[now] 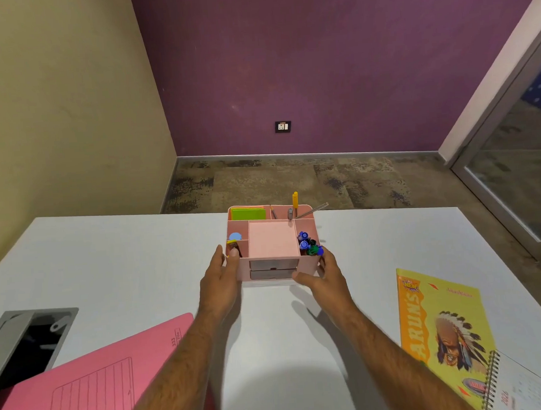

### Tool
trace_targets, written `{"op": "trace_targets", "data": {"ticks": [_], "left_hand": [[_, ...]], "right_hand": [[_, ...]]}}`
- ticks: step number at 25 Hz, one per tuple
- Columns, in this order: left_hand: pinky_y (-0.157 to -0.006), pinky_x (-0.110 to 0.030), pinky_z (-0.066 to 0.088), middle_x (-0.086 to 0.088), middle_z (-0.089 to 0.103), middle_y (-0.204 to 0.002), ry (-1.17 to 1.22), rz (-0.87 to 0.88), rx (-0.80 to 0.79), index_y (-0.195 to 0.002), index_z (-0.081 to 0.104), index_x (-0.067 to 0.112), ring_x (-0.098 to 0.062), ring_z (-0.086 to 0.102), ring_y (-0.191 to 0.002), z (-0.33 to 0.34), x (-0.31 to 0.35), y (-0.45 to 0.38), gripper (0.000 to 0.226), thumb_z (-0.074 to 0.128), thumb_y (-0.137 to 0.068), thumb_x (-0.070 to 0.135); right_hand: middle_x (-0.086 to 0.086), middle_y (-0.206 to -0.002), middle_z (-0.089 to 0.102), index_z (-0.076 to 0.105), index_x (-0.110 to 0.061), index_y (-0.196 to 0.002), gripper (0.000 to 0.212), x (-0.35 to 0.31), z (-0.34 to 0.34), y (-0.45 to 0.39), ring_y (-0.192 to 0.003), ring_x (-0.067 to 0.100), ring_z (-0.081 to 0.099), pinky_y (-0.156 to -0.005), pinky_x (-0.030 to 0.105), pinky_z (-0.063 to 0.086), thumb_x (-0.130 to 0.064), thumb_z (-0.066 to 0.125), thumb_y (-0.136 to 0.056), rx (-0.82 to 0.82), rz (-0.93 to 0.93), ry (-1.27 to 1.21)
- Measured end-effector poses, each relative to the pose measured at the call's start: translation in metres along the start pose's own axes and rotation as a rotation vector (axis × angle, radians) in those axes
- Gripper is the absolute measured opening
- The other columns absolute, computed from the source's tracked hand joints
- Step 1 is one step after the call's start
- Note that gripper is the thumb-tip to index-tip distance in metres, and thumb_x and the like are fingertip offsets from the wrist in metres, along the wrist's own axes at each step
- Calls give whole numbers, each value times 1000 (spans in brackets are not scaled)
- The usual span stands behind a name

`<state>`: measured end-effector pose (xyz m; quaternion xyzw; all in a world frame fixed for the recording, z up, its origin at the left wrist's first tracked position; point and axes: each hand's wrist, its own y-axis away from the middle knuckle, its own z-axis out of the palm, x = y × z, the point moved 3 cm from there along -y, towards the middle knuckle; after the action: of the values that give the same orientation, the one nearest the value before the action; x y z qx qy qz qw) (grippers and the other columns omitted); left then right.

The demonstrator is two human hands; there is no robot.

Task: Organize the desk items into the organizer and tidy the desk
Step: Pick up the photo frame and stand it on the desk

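Pink folder (92, 382) near-left, yellow notebook (445, 336) near-right on desk (106, 258). Organizer (273, 246) upright, drawers facing person; left hand (220, 280) and right hand (325, 274) grasp its sides.

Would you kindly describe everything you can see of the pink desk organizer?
The pink desk organizer looks like plastic, with open top compartments and two grey drawers, both shut, in its front. It stands upright near the far edge of the white desk. Green sticky notes, pens and markers fill the outer compartments; the middle one looks empty. The left hand holds its left side and the right hand its right front corner.
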<state>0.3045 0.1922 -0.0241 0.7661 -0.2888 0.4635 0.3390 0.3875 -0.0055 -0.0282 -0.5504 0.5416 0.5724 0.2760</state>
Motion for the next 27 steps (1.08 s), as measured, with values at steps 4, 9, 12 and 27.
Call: {"op": "trace_targets", "data": {"ticks": [4, 9, 12, 27], "left_hand": [[-111, -44, 32, -3, 34, -155, -96, 23, 7, -151, 27, 25, -27, 37, -139, -17, -7, 27, 69, 41, -92, 57], [-120, -44, 13, 1, 17, -161, -661, 204, 6, -153, 18, 25, -22, 13, -148, -45, -22, 71, 88, 24, -82, 77], [-120, -45, 4, 2, 6, -162, -853, 292, 2, -154, 9, 26, -21, 2, -150, -58, -27, 107, 96, 5, -77, 83], [-118, -50, 0, 1, 2, -163, -956, 95, 104, -154, 4, 26, -23, 1, -149, -159, -130, 272, 88, 19, -85, 80]], "right_hand": [[-3, -151, 36, 20, -29, -150, 87, -2, 3, 26, -131, 18, 40, -104, 36, 39, -30, 74, -82, 7, -31, 96], [-8, -160, 16, 10, -40, -150, 90, 9, 9, 71, -146, 22, 23, -114, 44, 29, -60, 64, -80, -27, -41, 248], [-8, -162, -1, 2, -38, -151, 97, 18, 18, 105, -150, 19, 3, -121, 47, 12, -78, 44, -73, -96, -88, 472], [-6, -156, -30, -29, -35, -143, 94, 81, 102, 295, -142, 13, -31, -118, 47, -16, -87, 6, -73, -395, -376, 926]]}}
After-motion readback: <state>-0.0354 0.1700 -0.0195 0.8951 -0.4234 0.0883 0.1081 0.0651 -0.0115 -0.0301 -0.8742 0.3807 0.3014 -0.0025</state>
